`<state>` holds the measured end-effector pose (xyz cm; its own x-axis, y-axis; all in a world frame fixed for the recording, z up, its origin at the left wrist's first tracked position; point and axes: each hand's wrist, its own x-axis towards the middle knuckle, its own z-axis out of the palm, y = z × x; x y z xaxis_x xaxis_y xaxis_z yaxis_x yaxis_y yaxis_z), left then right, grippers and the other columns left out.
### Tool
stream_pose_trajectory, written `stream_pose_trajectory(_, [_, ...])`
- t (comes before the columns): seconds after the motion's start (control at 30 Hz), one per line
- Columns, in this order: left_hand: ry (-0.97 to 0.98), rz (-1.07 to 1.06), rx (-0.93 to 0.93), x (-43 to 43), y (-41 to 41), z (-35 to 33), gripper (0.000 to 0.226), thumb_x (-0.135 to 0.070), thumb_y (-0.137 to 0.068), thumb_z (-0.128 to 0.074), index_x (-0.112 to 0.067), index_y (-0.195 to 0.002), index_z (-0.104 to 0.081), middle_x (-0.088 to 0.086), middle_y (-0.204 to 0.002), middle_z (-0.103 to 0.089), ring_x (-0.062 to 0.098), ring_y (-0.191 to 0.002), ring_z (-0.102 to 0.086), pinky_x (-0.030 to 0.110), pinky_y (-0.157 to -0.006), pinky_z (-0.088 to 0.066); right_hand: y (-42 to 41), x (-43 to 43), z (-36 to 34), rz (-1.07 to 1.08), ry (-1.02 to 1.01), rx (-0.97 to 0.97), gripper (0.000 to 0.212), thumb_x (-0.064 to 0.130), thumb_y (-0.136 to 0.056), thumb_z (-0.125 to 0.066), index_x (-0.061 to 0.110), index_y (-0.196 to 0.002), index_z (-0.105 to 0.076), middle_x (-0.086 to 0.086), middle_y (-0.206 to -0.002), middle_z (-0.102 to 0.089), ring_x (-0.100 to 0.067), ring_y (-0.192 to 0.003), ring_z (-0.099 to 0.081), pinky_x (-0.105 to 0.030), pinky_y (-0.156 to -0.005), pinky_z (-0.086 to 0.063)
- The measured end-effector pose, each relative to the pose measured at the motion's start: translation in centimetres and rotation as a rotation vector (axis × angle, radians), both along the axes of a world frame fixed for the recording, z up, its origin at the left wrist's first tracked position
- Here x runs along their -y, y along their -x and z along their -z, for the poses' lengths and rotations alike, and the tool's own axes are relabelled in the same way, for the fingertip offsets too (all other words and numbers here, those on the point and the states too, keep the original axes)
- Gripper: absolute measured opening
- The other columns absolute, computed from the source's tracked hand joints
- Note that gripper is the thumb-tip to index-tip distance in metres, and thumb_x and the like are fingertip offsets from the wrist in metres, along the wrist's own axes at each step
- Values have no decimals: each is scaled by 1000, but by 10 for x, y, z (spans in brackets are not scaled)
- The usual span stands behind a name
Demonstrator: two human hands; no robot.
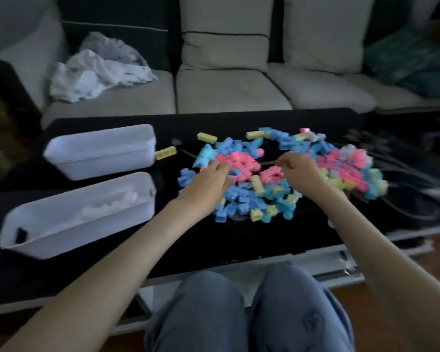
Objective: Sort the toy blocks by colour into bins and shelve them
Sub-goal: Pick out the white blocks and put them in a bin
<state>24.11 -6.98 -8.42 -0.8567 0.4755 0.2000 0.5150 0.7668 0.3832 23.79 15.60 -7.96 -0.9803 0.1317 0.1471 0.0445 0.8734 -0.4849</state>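
Left hand point(210, 180) rests straight-fingered on the pink blocks point(241, 161); right hand point(301, 172) curls, grip unclear. Best gather pink only, for one bin point(107, 162).

One cam only, worn on the head. It looks fwd and steeply down over the worktop point(239, 240) from its near side, at seated height (knees point(206, 308) fill the bottom edge). It sits close: forearms point(127, 250) enter from both lower corners and the blocks point(241, 196) lie approx mid-frame. Bins point(74, 235) fall at left. The view faces a sofa point(229, 90), which spans the top. The far worktop edge runs across the upper third. Wide-angle lens, so edges bend; all dim and motion-blurred.
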Motion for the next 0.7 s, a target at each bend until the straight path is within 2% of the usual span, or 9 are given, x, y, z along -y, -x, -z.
stream_pose_trajectory(0.1, [-18,188,49,-71,4,15,34,-20,-102,-40,-10,-134,-46,11,-129,-47,29,-116,-49,36,-92,-40,-17,-69,7,236,-33,97,28,8,-93,-45,5,-118,-57,-17,-116,-61,-33,-106,-57,-35,-85,-43])
stream_pose_trajectory(0.2, [60,274,57,-126,5,19,36,-15,-101,-41,-12,-137,-43,10,-128,-47,28,-118,-45,39,-90,-43,-28,-99,17,263,-16,183,37,21,-94,-53,8,-129,-51,-15,-122,-57,-32,-107,-56,-36,-88,-43])
stream_pose_trajectory(0.33, [181,229,36,-170,10,23,30,-28,-98,-46,-9,-121,-51,11,-114,-56,31,-108,-52,41,-83,-47,-23,-97,29,125,-70,137,28,31,-91,-57,10,-109,-62,-9,-111,-58,-25,-106,-51,-30,-81,-37])
stream_pose_trajectory(0.4, [262,184,47,-179,16,25,34,-30,-97,-48,-8,-123,-50,10,-119,-58,31,-114,-52,39,-86,-45,-16,-91,33,137,-81,139,28,38,-87,-58,15,-103,-59,-6,-113,-53,-24,-111,-44,-34,-90,-36])
stream_pose_trajectory(0.47, [324,141,38,-183,19,26,33,-24,-97,-48,-7,-125,-50,11,-122,-59,30,-117,-52,37,-85,-44,-8,-88,37,150,-81,185,27,40,-84,-58,20,-101,-53,-4,-117,-47,-24,-115,-38,-40,-97,-34])
stream_pose_trajectory(0.6, [306,132,55,-183,24,25,27,-14,-96,-47,-8,-122,-52,10,-111,-62,30,-104,-58,33,-72,-38,-3,-88,37,91,2,193,19,29,-89,-59,16,-99,-49,-8,-115,-45,-21,-97,-43,-31,-80,-36])
stream_pose_trajectory(0.7, [187,140,71,-174,22,22,25,-18,-95,-48,-7,-117,-49,11,-99,-61,30,-92,-60,34,-65,-42,-1,-87,36,58,-75,205,21,20,-93,-53,10,-111,-50,-10,-119,-48,-22,-94,-49,-29,-75,-36])
